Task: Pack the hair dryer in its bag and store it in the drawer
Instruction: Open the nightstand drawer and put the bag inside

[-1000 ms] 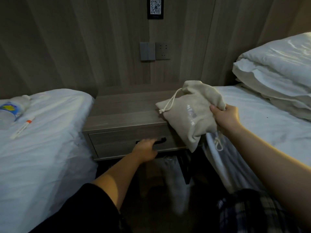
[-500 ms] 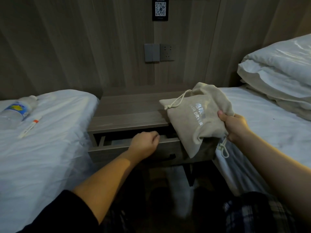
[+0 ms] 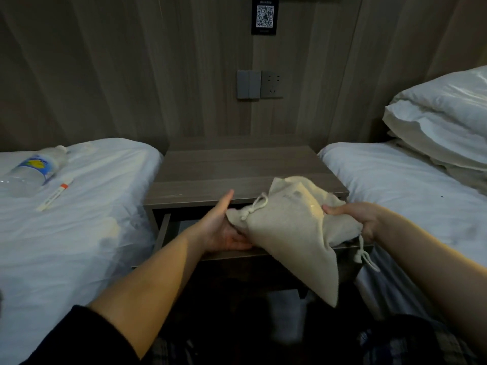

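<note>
**Hands [image 3: 224,230] holding the bag [image 3: 290,233] over the open drawer [image 3: 164,233]**

The left hand is lying flat and palm up, fingers straight, under the bag's tied neck. The right hand [image 3: 354,218] is gripping the bag's far side, fingers curled into the cloth. The bag is hanging tilted above the pulled-out drawer of the nightstand [image 3: 237,167]. It is beige cloth, bulging, its white drawstring knotted. A faint print is showing on it, too dim to read. A QR sign [image 3: 264,14] is hanging on the wall. A bottle [image 3: 34,169] with a blue and yellow label, unreadable, is lying on the left bed.
</note>
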Demonstrator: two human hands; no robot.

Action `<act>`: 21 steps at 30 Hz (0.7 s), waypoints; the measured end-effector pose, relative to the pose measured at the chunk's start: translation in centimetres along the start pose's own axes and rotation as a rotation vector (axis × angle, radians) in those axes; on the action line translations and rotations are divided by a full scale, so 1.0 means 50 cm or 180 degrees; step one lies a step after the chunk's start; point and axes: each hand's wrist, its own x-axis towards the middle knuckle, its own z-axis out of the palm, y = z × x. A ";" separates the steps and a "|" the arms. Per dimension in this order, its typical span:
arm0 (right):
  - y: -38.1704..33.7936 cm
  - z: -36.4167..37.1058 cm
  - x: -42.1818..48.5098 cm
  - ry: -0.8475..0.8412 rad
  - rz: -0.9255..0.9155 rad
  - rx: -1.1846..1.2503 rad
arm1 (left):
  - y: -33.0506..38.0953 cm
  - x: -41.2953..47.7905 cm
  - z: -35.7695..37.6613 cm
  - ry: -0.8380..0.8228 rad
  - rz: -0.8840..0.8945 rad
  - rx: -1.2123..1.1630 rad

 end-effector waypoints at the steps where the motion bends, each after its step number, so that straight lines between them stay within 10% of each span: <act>1: 0.005 0.000 0.003 0.0012 0.0105 -0.0116 | -0.004 0.002 0.004 0.0044 -0.0024 0.0074; 21: 0.023 0.116 0.099 -0.0229 0.0404 -0.0077 | -0.004 0.117 0.003 0.1140 -0.0097 -0.0180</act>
